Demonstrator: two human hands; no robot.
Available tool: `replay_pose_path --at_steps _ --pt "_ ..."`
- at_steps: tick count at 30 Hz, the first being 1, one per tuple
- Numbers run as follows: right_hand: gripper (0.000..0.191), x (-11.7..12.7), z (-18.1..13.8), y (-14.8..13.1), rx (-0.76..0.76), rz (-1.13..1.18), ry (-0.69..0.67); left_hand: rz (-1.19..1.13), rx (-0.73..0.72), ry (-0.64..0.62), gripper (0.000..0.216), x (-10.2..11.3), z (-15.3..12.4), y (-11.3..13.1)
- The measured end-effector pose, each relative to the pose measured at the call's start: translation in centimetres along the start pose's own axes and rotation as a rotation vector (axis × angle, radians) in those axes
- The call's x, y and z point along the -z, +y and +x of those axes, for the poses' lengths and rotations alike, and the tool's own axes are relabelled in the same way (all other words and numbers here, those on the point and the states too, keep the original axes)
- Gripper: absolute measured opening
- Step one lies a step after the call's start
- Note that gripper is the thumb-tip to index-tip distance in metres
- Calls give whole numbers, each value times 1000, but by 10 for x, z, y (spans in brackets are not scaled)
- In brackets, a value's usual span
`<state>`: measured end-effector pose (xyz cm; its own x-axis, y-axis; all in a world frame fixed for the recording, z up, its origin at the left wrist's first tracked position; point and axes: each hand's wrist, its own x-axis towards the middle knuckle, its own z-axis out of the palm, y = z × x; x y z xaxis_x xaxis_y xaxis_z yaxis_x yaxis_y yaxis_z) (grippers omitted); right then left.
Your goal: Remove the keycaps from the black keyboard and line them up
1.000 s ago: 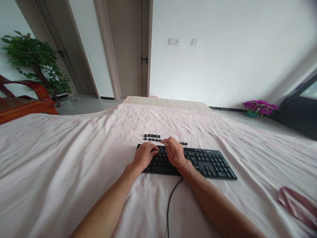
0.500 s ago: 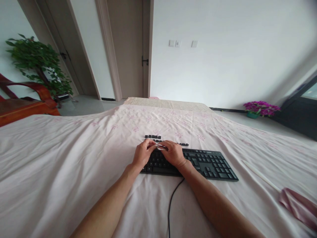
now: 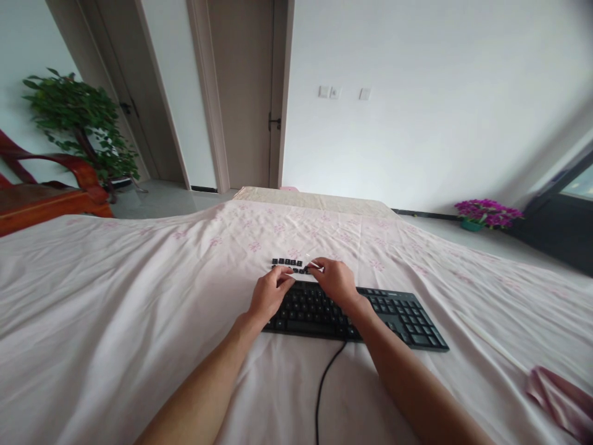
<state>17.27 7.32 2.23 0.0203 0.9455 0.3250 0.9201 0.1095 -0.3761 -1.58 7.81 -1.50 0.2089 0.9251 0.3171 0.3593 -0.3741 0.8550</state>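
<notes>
A black computer keyboard (image 3: 315, 306) lies on the pink cloth, partly covered by my hands and right forearm. My left hand (image 3: 269, 292) is at its upper left edge, thumb and forefinger a little apart with nothing visible between them. Just beyond that edge, the fingers of my right hand (image 3: 337, 281) are closed on a thin wire keycap puller (image 3: 317, 267), mostly hidden in the hand. Small black keycaps (image 3: 287, 262) stand in rows behind the keyboard. One keycap (image 3: 307, 270) is right at my right fingertips; whether they touch it I cannot tell.
The keyboard's black cable (image 3: 323, 377) runs toward me over the flowered cloth (image 3: 208, 321). A folded pink cloth (image 3: 558, 395) with a pale strip lies at the right. Beyond are a wooden chair (image 3: 69, 179), a leafy plant (image 3: 76, 120) and purple flowers (image 3: 488, 212).
My hands were together over the keyboard with the wire puller between them. They have parted; my right hand has gone to the keycap rows with the puller, and my left fingers have loosened.
</notes>
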Motion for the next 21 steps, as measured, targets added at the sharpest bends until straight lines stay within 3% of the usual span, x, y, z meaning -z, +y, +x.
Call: replay_pose_path --at_steps 4,9,21 --pt "17 3 28 15 -86 -64 -85 64 -5 -25 18 0 -1 2" --pt "17 -13 53 24 -153 -124 -180 125 -32 -49 16 0 -2 3" --pt "20 -35 61 34 -136 -143 -216 146 -50 -55 16 0 -2 4"
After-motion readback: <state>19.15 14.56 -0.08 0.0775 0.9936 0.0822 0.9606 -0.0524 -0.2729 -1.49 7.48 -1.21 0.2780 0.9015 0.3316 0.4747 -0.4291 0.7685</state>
